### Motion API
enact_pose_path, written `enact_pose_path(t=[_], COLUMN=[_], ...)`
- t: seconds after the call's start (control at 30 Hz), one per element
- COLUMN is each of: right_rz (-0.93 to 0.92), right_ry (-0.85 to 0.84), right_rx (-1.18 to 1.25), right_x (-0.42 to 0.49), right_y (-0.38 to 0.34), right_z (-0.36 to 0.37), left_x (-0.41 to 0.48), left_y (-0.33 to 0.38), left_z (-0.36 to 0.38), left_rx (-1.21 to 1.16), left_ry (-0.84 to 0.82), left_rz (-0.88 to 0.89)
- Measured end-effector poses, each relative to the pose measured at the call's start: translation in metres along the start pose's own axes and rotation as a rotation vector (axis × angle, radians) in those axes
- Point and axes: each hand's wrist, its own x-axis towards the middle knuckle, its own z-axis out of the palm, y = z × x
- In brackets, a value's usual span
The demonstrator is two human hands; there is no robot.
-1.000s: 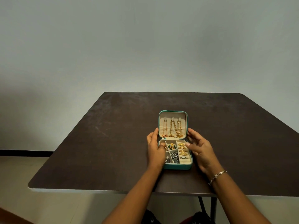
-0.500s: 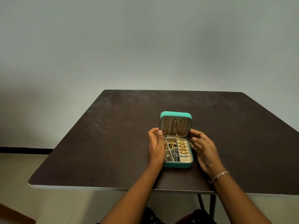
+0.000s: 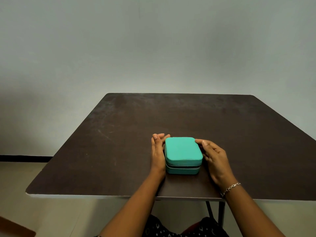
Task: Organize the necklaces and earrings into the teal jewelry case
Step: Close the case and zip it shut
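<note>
The teal jewelry case (image 3: 183, 149) lies on the dark table (image 3: 119, 142) near the front edge. Its lid is down, and a thin pale gap shows along the front seam. The necklaces and earrings are hidden inside. My left hand (image 3: 158, 151) lies flat along the case's left side, with straight fingers reaching past its back corner. My right hand (image 3: 213, 156) is at the right side. One fingertip rests on the lid's back right corner and the other fingers curl beside the case.
The table's front edge (image 3: 119, 196) runs just below my forearms, with its legs and my lap under it. A plain wall stands behind the table. A silver bracelet (image 3: 230, 188) is on my right wrist.
The lid, upright a second ago and half lowered half a second ago, now lies shut over the tray. Both hands followed it down and stay at the case's sides.
</note>
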Motion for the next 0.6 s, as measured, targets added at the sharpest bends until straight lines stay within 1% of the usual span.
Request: enact_pose_path(t=[0.17, 0.37, 0.53, 0.6], right_rz=[0.013, 0.032, -0.017, -0.003], right_ry=[-0.024, -0.075, -0.053, -0.079], right_rx=[-0.019, -0.128, -0.243, -0.282], right_x=[-0.004, -0.012, -0.02, -0.025], right_y=[0.001, 0.001, 0.006, 0.004], right_z=[-0.003, -0.001, 0.008, 0.014], left_x=[-0.002, -0.005, -0.005, -0.007], left_y=[0.002, 0.004, 0.004, 0.005], left_z=[0.001, 0.004, 0.004, 0.006], left_rx=[0.024, 0.07, 0.015, -0.008], left_ry=[-0.035, -0.09, -0.087, -0.1], left_rz=[-0.03, -0.034, -0.063, -0.072])
